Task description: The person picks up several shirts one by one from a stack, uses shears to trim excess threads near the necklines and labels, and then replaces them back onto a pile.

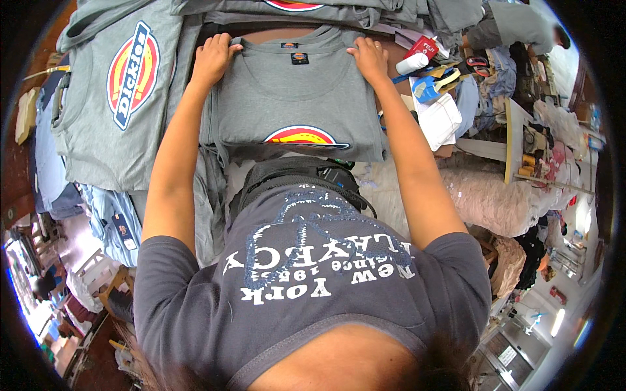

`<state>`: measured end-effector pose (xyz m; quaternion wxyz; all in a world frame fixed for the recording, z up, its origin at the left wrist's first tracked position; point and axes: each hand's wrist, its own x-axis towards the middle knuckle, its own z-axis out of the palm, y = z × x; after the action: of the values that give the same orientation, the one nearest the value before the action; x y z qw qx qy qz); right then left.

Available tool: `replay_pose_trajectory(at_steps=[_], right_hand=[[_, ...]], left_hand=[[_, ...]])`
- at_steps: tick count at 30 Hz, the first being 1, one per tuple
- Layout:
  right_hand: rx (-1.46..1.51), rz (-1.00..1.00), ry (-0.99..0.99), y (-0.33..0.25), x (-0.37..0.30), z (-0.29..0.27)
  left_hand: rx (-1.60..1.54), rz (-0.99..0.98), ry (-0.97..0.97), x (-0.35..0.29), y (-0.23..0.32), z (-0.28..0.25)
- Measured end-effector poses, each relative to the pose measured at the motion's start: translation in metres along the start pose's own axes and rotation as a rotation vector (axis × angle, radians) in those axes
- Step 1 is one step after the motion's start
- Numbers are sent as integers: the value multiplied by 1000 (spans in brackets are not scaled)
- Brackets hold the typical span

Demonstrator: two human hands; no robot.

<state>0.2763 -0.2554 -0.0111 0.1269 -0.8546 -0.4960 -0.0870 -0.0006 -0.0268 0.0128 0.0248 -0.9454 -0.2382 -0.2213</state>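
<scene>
A folded grey t-shirt [297, 98] lies in front of me on the table, collar at the far edge, with a red, yellow and blue round emblem at its near edge. My left hand [213, 57] presses flat on its far left shoulder. My right hand [370, 57] presses flat on its far right shoulder. Both hands have fingers spread and grip nothing.
Another grey t-shirt [114, 98] with the same emblem lies spread out at the left. More grey shirts [326, 10] are stacked at the back. A tape roll [412, 63], a blue tool [427, 88] and white cloth [438, 117] clutter the right. Another person [521, 26] stands at far right.
</scene>
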Motion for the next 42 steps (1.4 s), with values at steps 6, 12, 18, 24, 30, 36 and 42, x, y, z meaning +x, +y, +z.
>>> replay_pose_trajectory(at_steps=[6,12,18,24,30,36,42], right_hand=[[-48,-50,37,9,20,3],[-84,-103,67,8,25,8],[-180,-189,144,17,30,9],[-190,-244,211,19,34,2],[-174,-244,211,20,33,2],[-145,-188,185,18,34,19],[31,-52,192,19,22,-10]], left_hand=[[-153,-37,-128,14,-20,1],[-260,-142,-223,16,-29,20],[-434,-207,-170,21,-27,19],[-470,-225,-111,22,-26,13],[-396,-229,-148,25,-26,12],[-110,-158,-212,23,-23,25],[-133,-220,-56,17,-6,1]])
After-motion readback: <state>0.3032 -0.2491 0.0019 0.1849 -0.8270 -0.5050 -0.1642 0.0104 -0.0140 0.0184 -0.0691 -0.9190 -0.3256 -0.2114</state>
